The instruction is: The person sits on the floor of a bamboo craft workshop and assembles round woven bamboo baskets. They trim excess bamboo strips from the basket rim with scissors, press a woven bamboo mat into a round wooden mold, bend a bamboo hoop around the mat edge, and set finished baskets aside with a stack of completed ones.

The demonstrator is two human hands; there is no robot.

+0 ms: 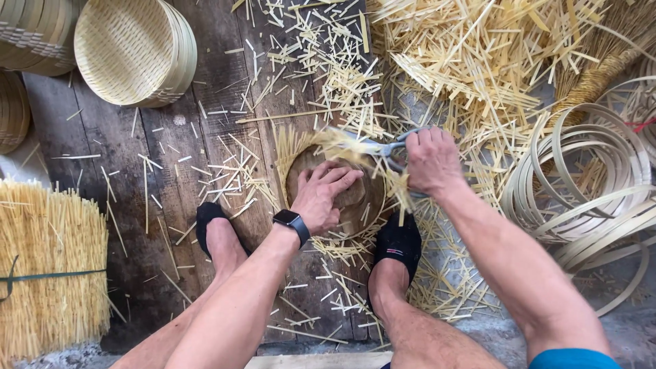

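Scissors [383, 147] are gripped in the right hand [432, 162], whose fingers [418, 137] are curled shut around the handles; the blades point left over the rim of a round woven basket [362, 205]. Whether the blades are apart or closed cannot be told, since they are blurred against the loose strips. The basket is seen in the head view lying on the wooden floor [171, 178] between two feet in black socks, the left foot [212, 229] just beside it and the right foot [400, 242] touching its lower edge. The left hand [324, 195] is pressed flat on the woven middle of the basket, its fingers [339, 179] spread and holding nothing; a dark smartwatch [292, 223] is worn on that wrist. Untrimmed strip ends are seen sticking out around the basket rim. Cut bamboo slivers [471, 61] are scattered thickly over the floor above and right of the hands. Coiled bamboo hoops [588, 178] lie at the right, well apart from the basket. Stacked finished baskets [133, 51] stand at the upper left, and a tied bundle of strips [51, 266] lies at the left edge.
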